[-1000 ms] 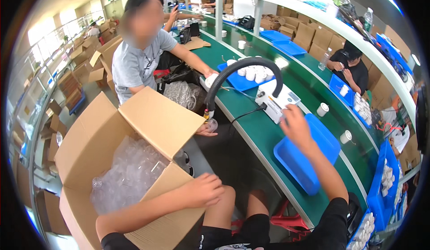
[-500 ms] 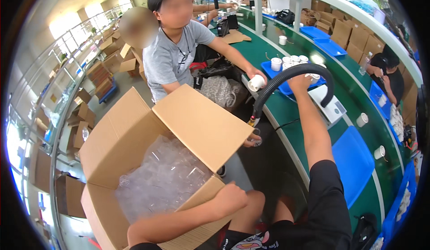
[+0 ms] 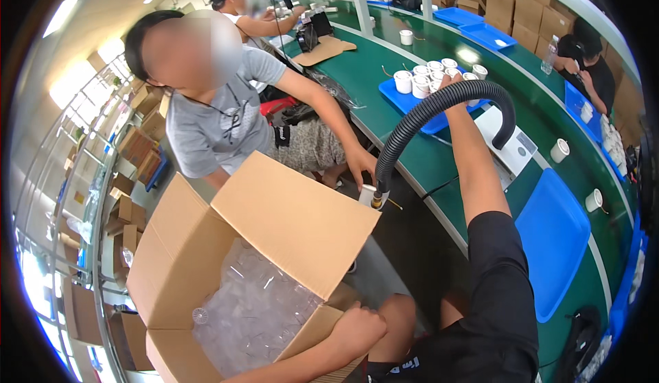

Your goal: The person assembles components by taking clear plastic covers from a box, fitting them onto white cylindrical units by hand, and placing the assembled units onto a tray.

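My right hand (image 3: 453,88) reaches forward among white cups (image 3: 420,86) crowded on a blue tray (image 3: 392,95). The black ribbed hose (image 3: 439,101) arches across it and its fingers are mostly hidden, so I cannot tell its grip. My left hand (image 3: 360,329) is closed at the near right edge of an open cardboard box (image 3: 295,218), beside my knee; what its fingers hold, if anything, is hidden. Clear plastic pieces (image 3: 261,307) heap inside the box. Across from me, a co-worker's hand (image 3: 360,163) is at a white cup (image 3: 368,194), by the hose's lower end.
A flat white device (image 3: 511,143) stands on the green conveyor table, right of my right forearm. Closer lies a blue tray (image 3: 555,246). Single white cups (image 3: 559,151) stand farther right. Another co-worker (image 3: 587,67) sits across the table.
My right hand has moved farther in among the cups on the tray. The co-worker's white cup has come down beside the hose's lower end. My left hand stays at the box edge.
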Tool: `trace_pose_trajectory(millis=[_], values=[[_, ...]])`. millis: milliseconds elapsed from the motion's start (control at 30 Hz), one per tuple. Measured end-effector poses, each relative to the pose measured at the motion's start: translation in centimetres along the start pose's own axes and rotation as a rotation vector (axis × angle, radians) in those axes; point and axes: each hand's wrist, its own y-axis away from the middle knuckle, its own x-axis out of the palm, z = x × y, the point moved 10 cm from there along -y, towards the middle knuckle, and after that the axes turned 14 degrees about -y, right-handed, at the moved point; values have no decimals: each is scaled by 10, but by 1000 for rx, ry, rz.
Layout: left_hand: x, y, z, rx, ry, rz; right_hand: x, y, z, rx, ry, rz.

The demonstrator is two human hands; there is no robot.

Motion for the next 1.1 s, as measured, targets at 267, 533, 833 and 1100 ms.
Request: trace_pose_trajectory(millis=[267,533,833,1100], values=[[4,12,16,-85,29,57,3,54,85,-6,-14,211],[1,17,16,-83,24,74,-80,105,153,-190,37,354],[-9,13,16,-65,-5,3,3,64,100,-137,-224,258],[-6,19,15,-78,-16,0,25,76,109,-264,-374,125]])
